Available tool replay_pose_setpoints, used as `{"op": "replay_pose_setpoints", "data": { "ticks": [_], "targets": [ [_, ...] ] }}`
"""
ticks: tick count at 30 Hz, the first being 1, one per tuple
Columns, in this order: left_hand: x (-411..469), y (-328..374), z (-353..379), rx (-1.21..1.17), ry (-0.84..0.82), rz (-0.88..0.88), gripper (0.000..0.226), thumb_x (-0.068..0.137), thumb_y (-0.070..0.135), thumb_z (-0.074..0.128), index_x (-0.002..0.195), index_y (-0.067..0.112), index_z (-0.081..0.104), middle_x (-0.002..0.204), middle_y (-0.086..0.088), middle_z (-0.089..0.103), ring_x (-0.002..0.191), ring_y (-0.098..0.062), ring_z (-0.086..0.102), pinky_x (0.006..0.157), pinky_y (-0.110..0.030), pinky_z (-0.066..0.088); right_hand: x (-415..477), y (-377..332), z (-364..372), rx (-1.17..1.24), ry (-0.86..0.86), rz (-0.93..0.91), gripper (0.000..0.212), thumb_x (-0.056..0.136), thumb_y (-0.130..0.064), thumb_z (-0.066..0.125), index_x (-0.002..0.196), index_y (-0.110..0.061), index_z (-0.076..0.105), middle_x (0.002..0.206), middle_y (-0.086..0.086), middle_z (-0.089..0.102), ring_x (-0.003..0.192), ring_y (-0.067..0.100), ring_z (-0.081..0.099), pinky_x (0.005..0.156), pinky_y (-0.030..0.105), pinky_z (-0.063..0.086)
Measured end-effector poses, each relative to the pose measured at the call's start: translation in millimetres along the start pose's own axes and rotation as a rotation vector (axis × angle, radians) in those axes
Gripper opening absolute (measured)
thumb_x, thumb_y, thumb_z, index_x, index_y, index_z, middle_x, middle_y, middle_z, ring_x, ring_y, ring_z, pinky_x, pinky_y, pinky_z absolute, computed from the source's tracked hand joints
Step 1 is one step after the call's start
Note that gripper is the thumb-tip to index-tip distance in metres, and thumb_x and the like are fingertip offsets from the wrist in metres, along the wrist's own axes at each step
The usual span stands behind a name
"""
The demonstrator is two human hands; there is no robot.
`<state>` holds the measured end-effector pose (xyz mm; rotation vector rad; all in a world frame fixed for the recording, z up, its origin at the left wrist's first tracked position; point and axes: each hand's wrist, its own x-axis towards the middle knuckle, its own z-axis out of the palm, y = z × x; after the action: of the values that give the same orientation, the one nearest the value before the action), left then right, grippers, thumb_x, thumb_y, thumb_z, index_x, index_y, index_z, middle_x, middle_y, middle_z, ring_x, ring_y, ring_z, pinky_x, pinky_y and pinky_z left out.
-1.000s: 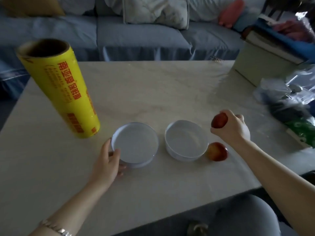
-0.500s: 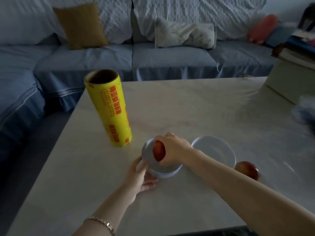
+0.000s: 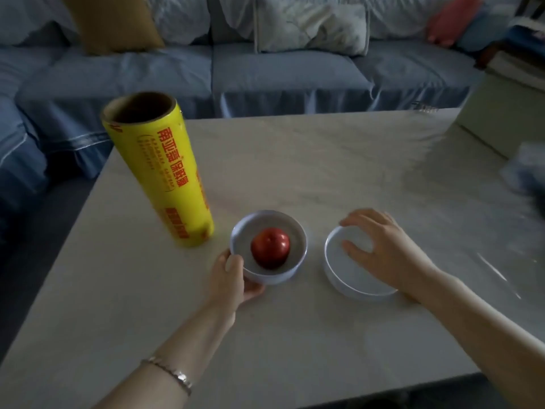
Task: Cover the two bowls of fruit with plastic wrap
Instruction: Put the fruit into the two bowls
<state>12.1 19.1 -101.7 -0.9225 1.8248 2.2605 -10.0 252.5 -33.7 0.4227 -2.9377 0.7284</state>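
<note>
Behind the tabletop's far edge: blue sofa (image 3: 280, 72) across the full width, with a mustard cushion (image 3: 115, 22), a white pillow (image 3: 309, 28) and a pink cushion (image 3: 451, 19) on it.

Tabletop (image 3: 324, 172): pale, marble-look. A cream box (image 3: 498, 119) sits at the far right corner. Just nearer along the right edge is something blurred, can't tell what.

Plastic wrap roll (image 3: 165, 178): yellow with red print, standing on end near the left edge, cardboard core open at the top. It stands just left of the left bowl, not touching it.

Two white bowls sit side by side toward the near edge, apart from each other.
- Right bowl (image 3: 354, 278): the visible part of the inside is bare white. The right grip covers its far right side.
- Left bowl (image 3: 274, 278): holds one fruit.

Right grip (image 3: 389, 252): released, fingers spread and relaxed over the right bowl, thumb above the inside, fingertips (image 3: 346, 222) at the far rim. Can't tell if it touches the rim. Forearm comes in from the near right corner.

Left grip (image 3: 228, 278): clamped on the left bowl at its near left side, thumb (image 3: 234, 262) on the rim, fingers curled against the outer wall low down.

Red apple (image 3: 269, 246): in the middle of the left bowl, uncovered.

Bracelet (image 3: 174, 374): silver, on the left wrist, over the near edge.
</note>
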Motion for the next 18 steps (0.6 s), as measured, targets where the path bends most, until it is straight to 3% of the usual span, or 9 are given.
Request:
{"op": "replay_pose_setpoints", "data": {
  "ticks": [2,5,10,12,14,16,18],
  "targets": [
    [14,8,7,0.002,0.004,-0.014,0.018,0.097,0.012,0.036,0.108,0.018,0.048,0.112,-0.016,0.053,0.083,-0.037,0.060,0.040,-0.030,0.055,-12,37,-17,-0.089,-0.064,0.196,0.037,0.081,-0.014,0.065,0.118,-0.016,0.060,0.130,0.007,0.051,0.124,0.030,0.042,0.102,0.029,0.029],
    [32,23,21,0.010,0.042,-0.036,0.028,0.099,0.017,0.037,0.126,0.017,0.043,0.114,-0.013,0.049,0.073,-0.028,0.059,0.040,-0.031,0.053,-29,78,-33,-0.168,-0.275,0.437,0.048,0.082,-0.019,0.062,0.128,-0.028,0.049,0.143,0.001,0.035,0.131,0.025,0.031,0.106,0.035,0.030],
    [46,39,41,0.005,0.070,-0.015,0.024,0.100,0.022,0.038,0.123,0.020,0.045,0.103,-0.013,0.054,0.065,-0.026,0.059,0.053,-0.035,0.058,-42,101,-27,-0.066,-0.479,0.478,0.058,0.078,-0.026,0.066,0.131,-0.030,0.043,0.135,0.001,0.038,0.105,0.017,0.049,0.088,0.023,0.040],
    [44,37,49,-0.031,0.070,-0.022,0.024,0.100,0.024,0.037,0.121,0.015,0.044,0.090,-0.011,0.056,0.068,-0.023,0.059,0.073,-0.039,0.055,-46,103,-21,-0.039,-0.494,0.486,0.064,0.074,-0.029,0.070,0.131,-0.031,0.042,0.129,0.001,0.041,0.102,0.016,0.049,0.088,0.023,0.041],
    [37,24,56,0.069,0.078,0.016,0.022,0.099,0.030,0.039,0.105,0.010,0.046,0.095,-0.007,0.059,0.080,-0.021,0.060,0.086,-0.037,0.047,-49,104,-15,-0.051,-0.484,0.495,0.066,0.071,-0.032,0.072,0.130,-0.030,0.043,0.124,0.001,0.044,0.103,0.018,0.050,0.090,0.026,0.042],
    [26,5,66,0.289,0.042,0.029,0.044,0.086,0.046,0.047,0.108,0.008,0.052,0.114,-0.011,0.061,0.099,-0.027,0.061,0.089,-0.039,0.046,-51,105,-12,-0.071,-0.421,0.503,0.060,0.068,-0.032,0.072,0.123,-0.028,0.050,0.118,0.001,0.051,0.100,0.019,0.052,0.087,0.028,0.044],
    [9,-10,78,0.413,-0.099,-0.018,0.065,0.072,0.055,0.050,0.118,0.009,0.053,0.111,-0.014,0.062,0.098,-0.032,0.062,0.082,-0.045,0.052,-53,102,-15,-0.071,-0.290,0.521,0.055,0.064,-0.030,0.073,0.115,-0.025,0.054,0.111,0.002,0.055,0.094,0.020,0.053,0.080,0.030,0.046]
  ]
}}
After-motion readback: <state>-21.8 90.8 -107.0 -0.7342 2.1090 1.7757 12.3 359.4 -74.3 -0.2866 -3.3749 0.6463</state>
